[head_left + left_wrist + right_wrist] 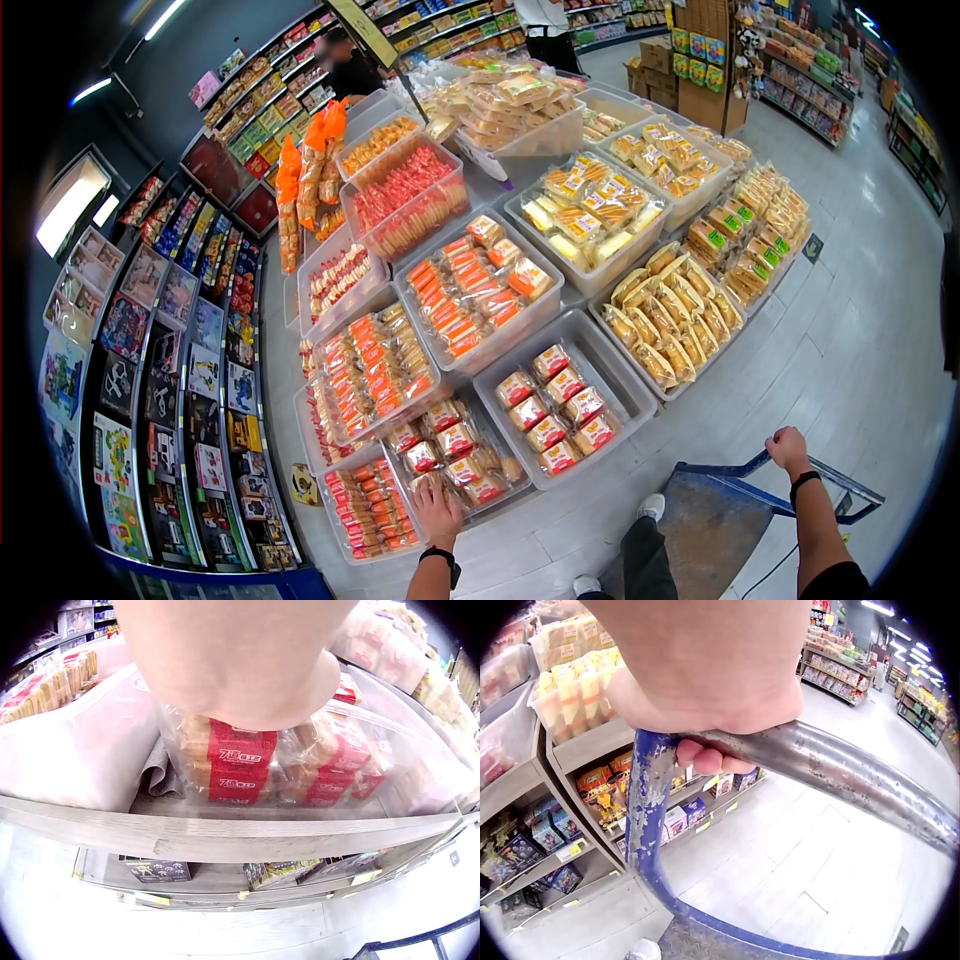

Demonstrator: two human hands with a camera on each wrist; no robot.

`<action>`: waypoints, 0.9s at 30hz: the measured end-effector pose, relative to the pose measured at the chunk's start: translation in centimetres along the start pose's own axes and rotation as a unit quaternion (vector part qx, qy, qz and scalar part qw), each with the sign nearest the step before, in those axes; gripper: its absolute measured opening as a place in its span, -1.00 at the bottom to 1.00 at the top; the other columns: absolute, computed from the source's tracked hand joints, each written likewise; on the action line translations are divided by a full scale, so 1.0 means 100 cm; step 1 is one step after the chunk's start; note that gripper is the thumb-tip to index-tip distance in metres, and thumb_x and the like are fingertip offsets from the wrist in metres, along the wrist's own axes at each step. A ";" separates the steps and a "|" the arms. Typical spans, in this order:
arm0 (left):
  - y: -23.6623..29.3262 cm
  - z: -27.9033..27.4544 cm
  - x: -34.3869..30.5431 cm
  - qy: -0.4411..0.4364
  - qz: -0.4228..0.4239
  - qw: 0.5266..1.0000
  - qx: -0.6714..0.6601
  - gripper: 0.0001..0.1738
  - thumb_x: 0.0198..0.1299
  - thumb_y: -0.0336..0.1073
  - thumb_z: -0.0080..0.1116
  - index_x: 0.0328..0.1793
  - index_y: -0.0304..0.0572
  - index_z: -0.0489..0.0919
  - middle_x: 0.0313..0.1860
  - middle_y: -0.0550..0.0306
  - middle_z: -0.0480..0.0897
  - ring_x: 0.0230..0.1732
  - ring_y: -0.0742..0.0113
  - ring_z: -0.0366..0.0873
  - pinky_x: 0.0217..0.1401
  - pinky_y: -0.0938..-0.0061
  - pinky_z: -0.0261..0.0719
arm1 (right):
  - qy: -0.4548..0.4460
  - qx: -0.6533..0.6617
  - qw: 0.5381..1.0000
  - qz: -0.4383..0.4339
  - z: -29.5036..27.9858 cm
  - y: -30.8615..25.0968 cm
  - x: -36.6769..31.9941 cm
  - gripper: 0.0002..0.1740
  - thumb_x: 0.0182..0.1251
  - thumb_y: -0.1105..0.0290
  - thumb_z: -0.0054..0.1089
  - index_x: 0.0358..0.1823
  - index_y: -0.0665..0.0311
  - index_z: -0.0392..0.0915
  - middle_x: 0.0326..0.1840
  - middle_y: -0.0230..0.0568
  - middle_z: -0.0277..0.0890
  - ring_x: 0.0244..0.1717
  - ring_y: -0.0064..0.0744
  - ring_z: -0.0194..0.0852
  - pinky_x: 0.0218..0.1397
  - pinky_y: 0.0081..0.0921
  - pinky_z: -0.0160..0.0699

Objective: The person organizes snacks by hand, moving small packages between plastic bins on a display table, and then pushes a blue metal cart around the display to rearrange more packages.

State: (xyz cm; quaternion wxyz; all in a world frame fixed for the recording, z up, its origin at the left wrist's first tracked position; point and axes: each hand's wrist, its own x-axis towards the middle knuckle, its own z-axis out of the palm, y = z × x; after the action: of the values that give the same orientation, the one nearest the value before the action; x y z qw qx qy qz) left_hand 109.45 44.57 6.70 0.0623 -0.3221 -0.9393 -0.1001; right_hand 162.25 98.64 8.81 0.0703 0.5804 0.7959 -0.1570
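My left hand [438, 510] rests with its fingers stretched out on clear-wrapped bread packs [485, 487] with red and white labels. In the left wrist view the hand covers the tops of the red-labelled packs [238, 780], which stand stacked in a clear plastic bin [427, 776]. Over on the right, my right hand [788, 448] grips the worn metal handlebar [855, 769] of a blue-framed platform cart [715, 520]. The right wrist view shows fingertips [709, 761] curled under the bar, beside the chipped blue upright.
Clear bins of wrapped breads and cakes cover the display stand, one bin [632, 432] holding several red-labelled packs. Boxed toys [205, 370] fill shelves at left. Grey floor [830, 340] stretches along the right. A person in dark clothes [352, 72] stands behind the display.
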 end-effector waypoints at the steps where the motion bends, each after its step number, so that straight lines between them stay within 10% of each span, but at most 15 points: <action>1: 0.000 0.000 0.000 0.000 0.001 1.000 0.002 -0.35 0.15 -0.13 0.07 0.39 -0.17 0.45 0.42 -0.23 0.39 0.46 -0.25 0.25 0.54 -0.19 0.09 | -0.001 0.001 1.000 0.002 -0.001 0.000 -0.001 -0.61 0.04 0.13 0.21 -0.49 0.38 0.72 -0.44 0.23 0.62 -0.31 0.27 0.63 -0.13 -0.03 0.66; 27: 0.000 0.000 -0.001 -0.004 -0.005 1.000 -0.009 -0.39 0.15 -0.12 0.06 0.35 -0.15 0.47 0.44 -0.24 0.38 0.48 -0.25 0.24 0.57 -0.22 0.05 | -0.013 -0.003 1.000 0.019 0.002 0.001 0.001 -0.62 0.03 0.10 0.22 -0.49 0.32 0.74 -0.39 0.17 0.65 -0.27 0.22 0.64 -0.09 -0.03 0.66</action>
State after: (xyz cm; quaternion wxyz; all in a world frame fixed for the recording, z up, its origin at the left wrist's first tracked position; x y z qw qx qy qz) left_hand 109.52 44.54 6.66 0.0555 -0.3186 -0.9402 -0.1073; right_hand 162.35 98.68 8.55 0.0853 0.5936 0.7840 -0.1603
